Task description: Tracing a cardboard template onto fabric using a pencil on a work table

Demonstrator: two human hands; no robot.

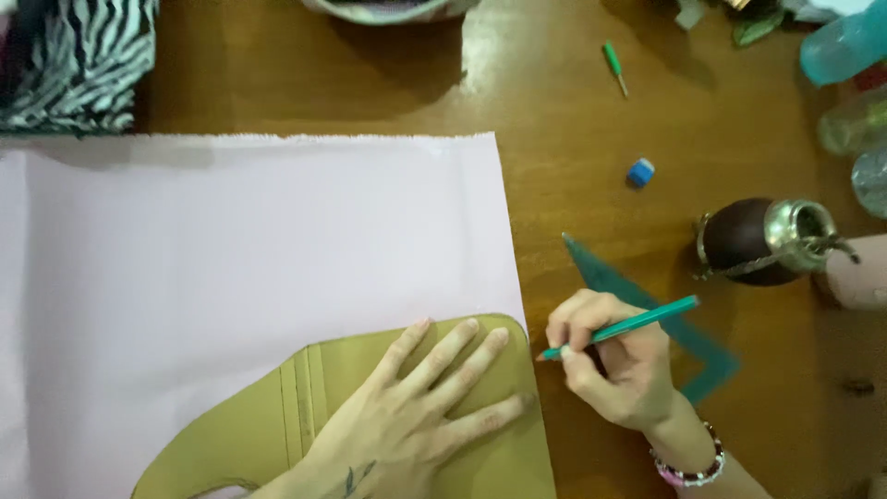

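Observation:
My left hand (pixel 416 407) lies flat, fingers spread, on an olive-green curved pattern piece (pixel 240 434) that rests on a pale pink sheet of fabric (pixel 249 240). My right hand (pixel 610 360) grips a green pencil (pixel 637 323), its tip touching the table just beside the right edge of the pattern piece. A pink beaded bracelet (pixel 688 471) sits on my right wrist.
A teal set square (pixel 647 305) lies under my right hand. On the wooden table (pixel 573 139) are a blue eraser (pixel 640 172), a small green tool (pixel 614 66), a dark gourd cup with metal rim (pixel 762 242), bottles (pixel 855 102) at right and a zebra-print box (pixel 74 60) at top left.

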